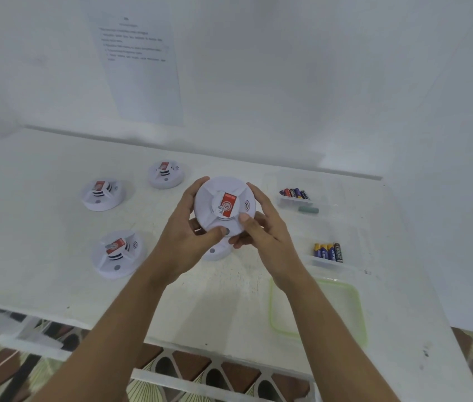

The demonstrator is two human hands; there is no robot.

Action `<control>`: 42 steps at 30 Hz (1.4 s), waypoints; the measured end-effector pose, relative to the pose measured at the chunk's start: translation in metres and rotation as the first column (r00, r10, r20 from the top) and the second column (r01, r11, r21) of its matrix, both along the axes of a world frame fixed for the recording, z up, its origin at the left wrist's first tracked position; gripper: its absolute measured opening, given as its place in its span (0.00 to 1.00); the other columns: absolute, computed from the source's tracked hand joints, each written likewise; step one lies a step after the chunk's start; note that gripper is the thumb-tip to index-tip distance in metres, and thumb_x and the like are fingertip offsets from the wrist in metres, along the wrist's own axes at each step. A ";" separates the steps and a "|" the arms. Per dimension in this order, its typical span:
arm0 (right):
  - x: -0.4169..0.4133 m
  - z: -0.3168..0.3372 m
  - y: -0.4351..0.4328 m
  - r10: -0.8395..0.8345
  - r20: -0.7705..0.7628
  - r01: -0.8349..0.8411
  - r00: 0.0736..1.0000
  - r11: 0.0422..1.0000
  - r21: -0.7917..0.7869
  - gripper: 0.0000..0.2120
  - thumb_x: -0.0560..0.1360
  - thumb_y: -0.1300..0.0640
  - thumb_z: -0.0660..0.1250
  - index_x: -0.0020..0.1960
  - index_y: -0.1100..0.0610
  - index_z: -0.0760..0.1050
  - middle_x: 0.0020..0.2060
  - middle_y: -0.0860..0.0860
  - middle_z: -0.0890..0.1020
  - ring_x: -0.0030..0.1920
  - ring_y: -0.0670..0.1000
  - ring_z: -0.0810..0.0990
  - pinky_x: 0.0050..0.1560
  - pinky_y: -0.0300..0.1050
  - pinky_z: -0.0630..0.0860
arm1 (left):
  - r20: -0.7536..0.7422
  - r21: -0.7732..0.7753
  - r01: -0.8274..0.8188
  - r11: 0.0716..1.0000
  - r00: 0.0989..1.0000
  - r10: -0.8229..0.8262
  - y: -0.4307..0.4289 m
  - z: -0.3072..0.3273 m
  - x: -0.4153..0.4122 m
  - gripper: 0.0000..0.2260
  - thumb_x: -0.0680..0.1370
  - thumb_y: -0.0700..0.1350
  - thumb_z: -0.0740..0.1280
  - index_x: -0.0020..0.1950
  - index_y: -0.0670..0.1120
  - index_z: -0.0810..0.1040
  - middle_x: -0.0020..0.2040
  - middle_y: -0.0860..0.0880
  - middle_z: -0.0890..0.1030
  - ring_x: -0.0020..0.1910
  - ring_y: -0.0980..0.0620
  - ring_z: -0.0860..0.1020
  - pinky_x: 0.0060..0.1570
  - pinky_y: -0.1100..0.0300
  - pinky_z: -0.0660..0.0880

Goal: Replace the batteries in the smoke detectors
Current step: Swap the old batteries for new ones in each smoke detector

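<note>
A round white plastic smoke detector with a red label (pixel 225 204) is held up above the white table (pixel 55 271), its face tilted towards the camera. The left hand (pixel 184 236) grips its left rim. The fingers (pixel 197 184) curl round the edge and the thumb presses on the lower face by a small grey button. The right hand (pixel 267 227) grips the right rim in the same way, its fingers curled round the edge and its thumb lying on the lower right of the face.

Just below the held detector, partly hidden by the hands, a second white round detector (pixel 217 253) lies on the table. Three more white red-labelled detectors lie apart from one another to the left of the held one: one up and to the left (pixel 166 174), one further left (pixel 102 195), and one down and to the left (pixel 118 253).

To the right of the held detector stands a clear plastic tray (pixel 290 203) with a row of dark batteries (pixel 294 193) in it, and a small grey-green cylinder (pixel 308 210) lies just in front of that tray. Lower right of the held detector, a second clear tray (pixel 325 264) holds blue and yellow batteries (pixel 328 252). Nearer the camera on that side, a clear lid with a pale green rim (pixel 271 309) lies flat. On the wall above the held detector hangs a printed sheet of paper (pixel 139 82), its text too blurred to read.
</note>
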State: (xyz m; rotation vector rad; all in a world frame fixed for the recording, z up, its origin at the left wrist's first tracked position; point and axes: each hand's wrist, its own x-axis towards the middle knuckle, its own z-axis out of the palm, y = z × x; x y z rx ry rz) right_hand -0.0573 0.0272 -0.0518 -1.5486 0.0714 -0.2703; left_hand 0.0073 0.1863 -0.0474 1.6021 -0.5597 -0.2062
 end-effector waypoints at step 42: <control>0.004 -0.006 0.026 0.055 -0.110 -0.072 0.992 0.985 -0.157 0.25 0.82 0.55 0.65 0.75 0.41 0.64 0.57 0.54 0.82 0.46 0.57 0.85 0.50 0.49 0.84 | 0.084 0.240 -0.125 0.963 0.991 0.108 0.053 -0.013 -0.003 0.33 0.74 0.49 0.74 0.77 0.56 0.64 0.66 0.58 0.76 0.53 0.51 0.82 0.53 0.52 0.81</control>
